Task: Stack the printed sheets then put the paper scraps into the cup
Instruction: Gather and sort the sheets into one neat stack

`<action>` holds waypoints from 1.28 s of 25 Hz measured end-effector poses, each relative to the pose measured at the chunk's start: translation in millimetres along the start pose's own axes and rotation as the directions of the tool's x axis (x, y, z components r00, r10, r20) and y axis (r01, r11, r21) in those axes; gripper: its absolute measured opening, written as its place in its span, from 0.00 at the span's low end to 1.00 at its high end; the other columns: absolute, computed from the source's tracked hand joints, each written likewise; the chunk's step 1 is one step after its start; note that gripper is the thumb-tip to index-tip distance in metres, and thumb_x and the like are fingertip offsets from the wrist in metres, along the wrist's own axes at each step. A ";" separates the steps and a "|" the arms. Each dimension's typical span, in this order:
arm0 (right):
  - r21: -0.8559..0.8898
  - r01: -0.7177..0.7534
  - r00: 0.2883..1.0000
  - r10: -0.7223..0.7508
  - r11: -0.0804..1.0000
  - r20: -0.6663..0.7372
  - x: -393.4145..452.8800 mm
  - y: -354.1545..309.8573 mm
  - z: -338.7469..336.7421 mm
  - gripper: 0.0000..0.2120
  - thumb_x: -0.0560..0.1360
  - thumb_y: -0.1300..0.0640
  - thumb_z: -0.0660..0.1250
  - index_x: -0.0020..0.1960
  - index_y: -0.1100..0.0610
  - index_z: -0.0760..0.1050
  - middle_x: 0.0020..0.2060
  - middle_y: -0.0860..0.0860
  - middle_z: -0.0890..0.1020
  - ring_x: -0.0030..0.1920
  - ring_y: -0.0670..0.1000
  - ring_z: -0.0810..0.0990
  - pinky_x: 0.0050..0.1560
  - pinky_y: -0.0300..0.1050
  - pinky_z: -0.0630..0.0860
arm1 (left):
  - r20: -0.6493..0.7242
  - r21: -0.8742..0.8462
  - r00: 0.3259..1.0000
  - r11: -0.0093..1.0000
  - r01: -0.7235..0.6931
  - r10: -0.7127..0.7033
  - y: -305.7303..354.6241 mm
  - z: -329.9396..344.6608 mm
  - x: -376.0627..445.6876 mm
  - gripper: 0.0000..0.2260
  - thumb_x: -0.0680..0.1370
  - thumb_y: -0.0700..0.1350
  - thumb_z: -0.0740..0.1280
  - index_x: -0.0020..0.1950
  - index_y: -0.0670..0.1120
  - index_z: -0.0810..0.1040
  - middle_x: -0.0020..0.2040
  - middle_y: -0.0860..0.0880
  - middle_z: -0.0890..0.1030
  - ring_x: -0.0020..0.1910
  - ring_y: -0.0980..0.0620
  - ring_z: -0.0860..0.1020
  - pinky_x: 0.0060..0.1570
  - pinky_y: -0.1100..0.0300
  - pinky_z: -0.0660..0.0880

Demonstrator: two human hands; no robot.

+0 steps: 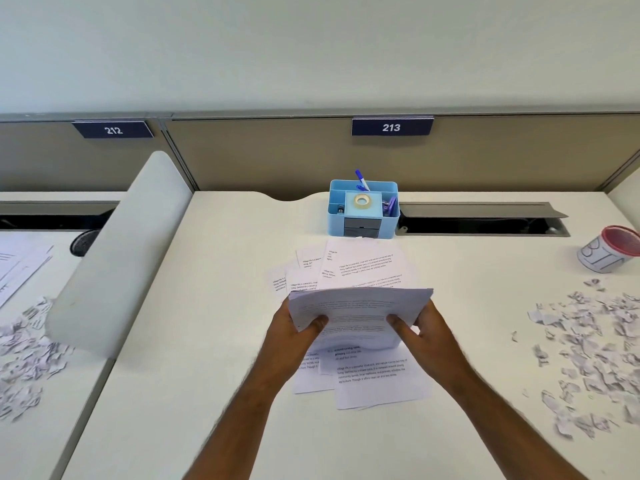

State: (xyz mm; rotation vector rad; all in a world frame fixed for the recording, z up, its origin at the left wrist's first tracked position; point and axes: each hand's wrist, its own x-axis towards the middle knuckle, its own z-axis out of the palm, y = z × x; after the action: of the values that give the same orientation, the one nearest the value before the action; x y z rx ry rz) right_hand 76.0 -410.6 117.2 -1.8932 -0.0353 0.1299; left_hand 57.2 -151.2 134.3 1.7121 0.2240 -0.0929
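Stacking is under way and judged incomplete: the left hand [294, 322] and right hand [420, 327] each grip an opposite side edge of a gathered bundle of white printed sheets [360, 311], thumbs curled over the top, the bundle raised and sagging slightly above the white desk [214, 341]. Further loose white printed sheets [374, 375] lie fanned and overlapping on the desk beneath and beyond the bundle, not yet squared together. The second stage appears not begun: a wide scatter of small torn white paper scraps [588, 348] lies on the desk well to the right. The red-rimmed cup wrapped in white paper [609, 252] stands tilted towards the camera at the far right, just beyond the scraps; whether it holds anything cannot be told. A light blue plastic desk organiser [363, 209] at the rear centre holds a blue pen, a roll of clear tape on its central block, and purple items in its right compartment. More scraps lie on the neighbouring desk at left.
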 end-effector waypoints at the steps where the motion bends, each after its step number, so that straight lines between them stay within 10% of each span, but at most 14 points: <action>1: -0.002 0.007 1.000 -0.007 1.000 0.001 -0.1 -0.8 1.5 0.23 0.80 0.53 0.69 0.73 0.50 0.68 0.63 0.44 0.80 0.62 0.45 0.79 0.57 0.36 0.79 | -0.003 0.000 1.000 1.000 0.005 -0.005 -0.4 0.3 0.1 0.18 0.80 0.43 0.74 0.66 0.58 0.77 0.58 0.60 0.84 0.59 0.60 0.82 0.58 0.61 0.80; 12: 0.115 -0.014 0.998 0.020 0.993 -0.056 -13.5 -4.9 9.8 0.22 0.79 0.59 0.71 0.70 0.49 0.69 0.61 0.45 0.82 0.61 0.47 0.81 0.58 0.48 0.82 | 0.019 -0.010 1.000 1.000 0.005 -0.005 1.2 -1.4 -5.8 0.19 0.78 0.46 0.76 0.66 0.58 0.77 0.57 0.59 0.85 0.57 0.54 0.84 0.51 0.60 0.83; 27: 0.157 -0.045 0.991 0.064 0.987 -0.118 -24.3 8.3 17.8 0.25 0.77 0.64 0.73 0.69 0.49 0.69 0.61 0.45 0.81 0.61 0.42 0.80 0.52 0.32 0.78 | -0.008 -0.073 0.999 0.996 0.042 -0.042 -18.0 7.3 -10.6 0.18 0.77 0.46 0.78 0.64 0.57 0.80 0.57 0.58 0.86 0.57 0.57 0.84 0.57 0.58 0.82; 32: 0.139 -0.106 0.988 0.120 0.985 -0.093 -26.2 29.8 23.7 0.25 0.77 0.63 0.73 0.67 0.44 0.70 0.58 0.43 0.83 0.60 0.45 0.82 0.57 0.47 0.82 | 0.033 -0.076 0.991 0.988 0.135 -0.132 -35.7 15.0 -9.4 0.16 0.77 0.45 0.77 0.63 0.54 0.81 0.55 0.56 0.87 0.56 0.53 0.85 0.58 0.55 0.83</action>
State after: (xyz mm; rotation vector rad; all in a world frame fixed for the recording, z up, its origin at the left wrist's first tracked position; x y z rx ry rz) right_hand 46.2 -400.2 83.4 -1.7649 0.1468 0.1111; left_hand 41.8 -162.0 99.1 1.6162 0.3176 -0.2046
